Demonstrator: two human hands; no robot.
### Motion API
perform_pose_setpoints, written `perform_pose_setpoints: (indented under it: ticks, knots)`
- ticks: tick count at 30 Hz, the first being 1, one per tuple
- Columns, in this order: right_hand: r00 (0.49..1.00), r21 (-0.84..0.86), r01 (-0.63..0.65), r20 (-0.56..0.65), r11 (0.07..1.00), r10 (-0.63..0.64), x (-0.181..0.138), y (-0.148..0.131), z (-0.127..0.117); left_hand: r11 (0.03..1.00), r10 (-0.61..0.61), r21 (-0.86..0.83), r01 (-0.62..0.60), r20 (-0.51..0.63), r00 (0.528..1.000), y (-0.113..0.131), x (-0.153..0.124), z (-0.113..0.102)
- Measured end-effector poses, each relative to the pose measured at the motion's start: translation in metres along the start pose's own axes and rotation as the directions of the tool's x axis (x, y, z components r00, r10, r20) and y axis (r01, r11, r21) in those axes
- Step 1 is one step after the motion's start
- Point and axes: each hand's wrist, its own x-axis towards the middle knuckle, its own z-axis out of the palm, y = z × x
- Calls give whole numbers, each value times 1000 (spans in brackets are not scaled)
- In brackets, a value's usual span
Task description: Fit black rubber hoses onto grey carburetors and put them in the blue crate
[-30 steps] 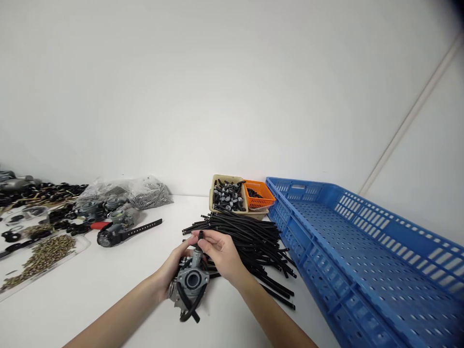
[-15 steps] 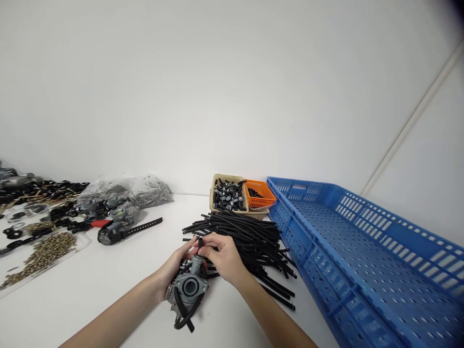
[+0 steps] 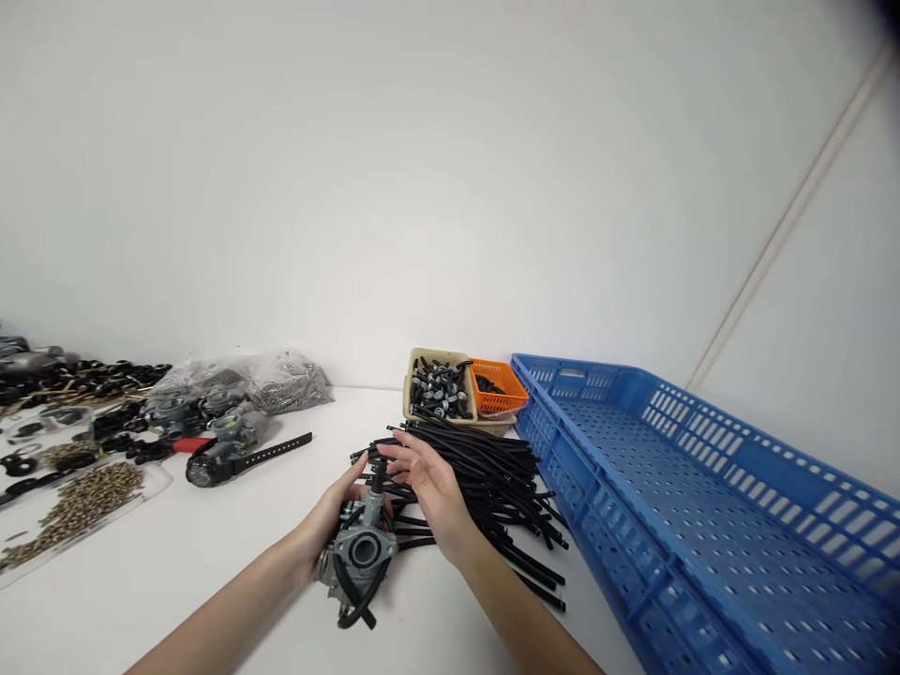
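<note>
My left hand [image 3: 329, 521] grips a grey metal carburetor [image 3: 355, 551] just above the white table. A short black hose [image 3: 357, 600] loops down from its underside, and a black stub [image 3: 378, 476] stands up from its top. My right hand [image 3: 430, 487] hovers beside that stub with its fingers spread and nothing in them. Right behind it lies a heap of black rubber hoses [image 3: 485, 469].
A large blue perforated crate [image 3: 710, 525] fills the right side. A beige bin of small black parts [image 3: 437, 386] and an orange basket [image 3: 498, 386] stand at the back. At the left are more carburetors [image 3: 225, 433], a plastic bag [image 3: 246, 375], trays of brass screws [image 3: 77, 497] and black rings.
My right hand has let go of the black stub on top of the carburetor and opened its fingers. The carburetor sits slightly lower and to the left.
</note>
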Motion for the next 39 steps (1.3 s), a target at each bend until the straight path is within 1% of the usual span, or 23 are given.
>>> perform_pose_setpoints:
  ticks: [3, 5, 10, 13, 16, 20, 23, 26, 28, 30, 31, 32, 34, 36, 37, 38, 39]
  knots:
    - [997, -4, 2, -77, 1000, -2, 2, 5, -6, 1000, 9, -6, -9, -35, 999, 3, 0, 0]
    - [997, -35, -5, -72, 999, 2, 2, 7, -6, 1000, 9, -2, -9, -36, 999, 3, 0, 1]
    - [998, -74, 23, 52, 997, -20, -1, 2, 4, 1000, 10, 20, -9, -59, 998, -1, -1, 3]
    - [997, -73, 21, 82, 997, -15, -3, 0, 8, 1000, -5, 13, 5, -49, 999, -5, -1, 3]
    - [994, -53, -17, 110, 998, 23, -4, -1, 7, 1000, -27, 11, 27, -12, 1000, -8, 0, 3]
    - [978, 22, -105, 185, 994, 99, -4, -1, 3, 999, -39, 33, 39, -10, 999, -9, 0, 4]
    - [976, 44, -113, 194, 993, 102, -3, -1, 1, 999, -32, 41, 33, -5, 999, -9, 1, 3]
    - [982, 25, -101, 163, 995, 96, -5, 0, 1, 1000, -1, -7, 1, -70, 998, -5, 1, 3]
    - [987, -43, -91, 130, 995, 96, -8, 1, 3, 995, 47, -81, -58, -139, 989, -1, 2, 2]
    - [993, -180, -71, 78, 981, 86, -13, 4, 8, 976, 130, -143, -163, -214, 968, 3, 4, -1]
    - [996, -262, -56, 55, 963, 73, -15, 6, 12, 963, 182, -149, -225, -255, 950, 4, 6, -3]
    - [997, -338, -43, 39, 940, 60, -17, 8, 16, 947, 244, -131, -292, -294, 924, 5, 7, -6]
    - [999, -438, -17, 26, 899, 32, -18, 11, 25, 909, 376, -38, -415, -354, 856, 4, 11, -11]
    - [1000, -488, 11, 13, 873, -6, -18, 14, 33, 868, 479, 64, -492, -370, 796, 3, 14, -16]
    - [999, -505, 26, -4, 863, -32, -17, 15, 35, 852, 512, 98, -515, -368, 777, 3, 15, -17]
    - [998, -521, 45, -22, 853, -66, -16, 16, 36, 842, 530, 117, -526, -362, 767, 3, 15, -18]
    - [994, -537, 67, -39, 841, -104, -15, 16, 36, 840, 534, 121, -528, -355, 767, 3, 15, -18]
